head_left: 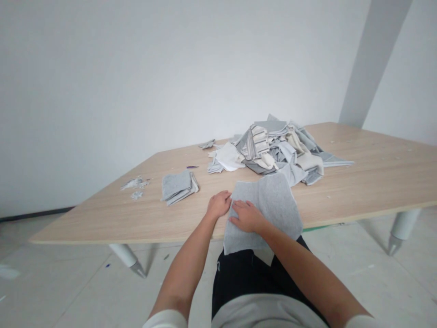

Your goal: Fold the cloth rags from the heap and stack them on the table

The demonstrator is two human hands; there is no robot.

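Note:
A grey piece of cloth (pixel 276 205) lies spread at the table's front edge, its near part hanging over toward my lap. My right hand (pixel 249 216) rests flat on its left half, fingers stretched out. At the cloth's left edge is my left hand (pixel 219 204), with its fingers bent together and the fingertips at the fabric's edge. Left of my hands sits a small stack of folded grey cloths (pixel 179 186).
A large heap of grey, white and striped fabric pieces (pixel 273 148) covers the table's back right. Scraps and threads (pixel 135 183) lie at the left, and a small purple tool (pixel 192 167) lies behind the stack. The wooden table (pixel 102 214) stands against a white wall.

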